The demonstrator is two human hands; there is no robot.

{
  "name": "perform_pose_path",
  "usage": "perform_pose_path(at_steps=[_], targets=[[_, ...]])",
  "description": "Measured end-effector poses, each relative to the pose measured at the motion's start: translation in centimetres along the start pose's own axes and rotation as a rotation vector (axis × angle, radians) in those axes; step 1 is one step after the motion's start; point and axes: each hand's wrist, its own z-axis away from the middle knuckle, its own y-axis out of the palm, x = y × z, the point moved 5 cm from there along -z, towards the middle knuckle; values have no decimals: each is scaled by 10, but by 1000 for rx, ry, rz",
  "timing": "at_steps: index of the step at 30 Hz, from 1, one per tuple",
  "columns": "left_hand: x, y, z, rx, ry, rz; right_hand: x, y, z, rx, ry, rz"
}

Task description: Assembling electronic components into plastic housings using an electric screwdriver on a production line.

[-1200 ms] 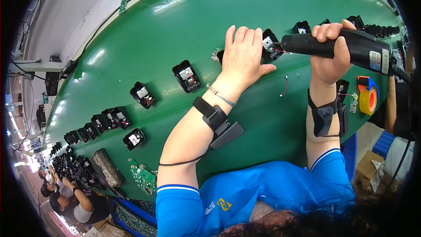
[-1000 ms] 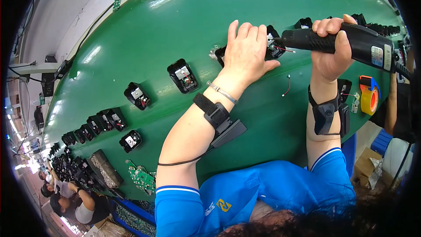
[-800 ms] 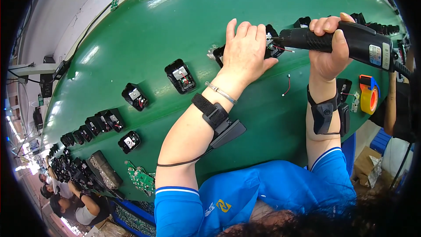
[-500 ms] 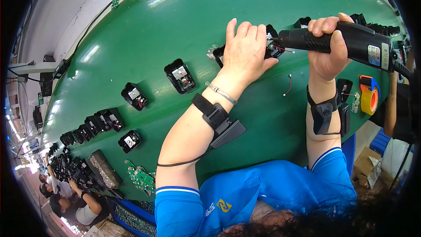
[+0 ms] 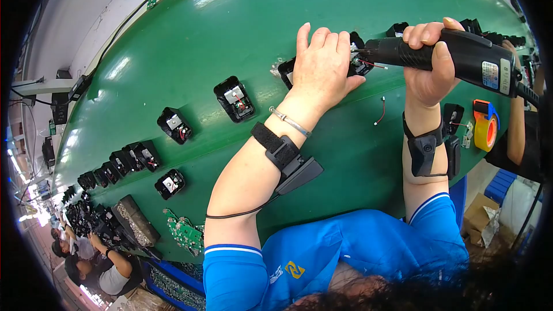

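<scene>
My right hand [image 5: 432,60] is closed around a black corded electric screwdriver [image 5: 397,50], held nearly level with its thin tip pointing left. The tip reaches a small black plastic housing [image 5: 363,69] from which a thin red wire with a white plug sticks out. Around the near-left side of that housing, my left hand [image 5: 324,66] has its thumb and forefinger, holding it on the green table [image 5: 322,196]. Another black housing [image 5: 285,72] shows partly from behind my left hand. Where exactly the tip lands is too small to tell.
Open black housings [image 5: 235,99] with wires stand in a line to the left. Green circuit boards [image 5: 187,233] lie near the front edge. A loose wire [image 5: 380,110] and a yellow tape roll [image 5: 485,129] are on the right. Other people work at far left and right.
Both my hands and the screwdriver stay almost in place. At the right edge, another person's arm has reached further in over the table.
</scene>
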Motion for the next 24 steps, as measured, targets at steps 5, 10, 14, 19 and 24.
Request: perform_pose_path(at_steps=[5,10,14,19,24], targets=[[2,0,1,-24,-14,14,-4,2,1,13,10,-20],[4,4,2,28,21,-50,-10,6,5,49,15,-11],[3,2,1,-13,41,-60,-11,5,6,52,4,-4],[2,1,0,38,-7,-39,-8,9,6,68,17,0],[10,-4,11,29,-71,-72,19,11,5,-13,74,-216]])
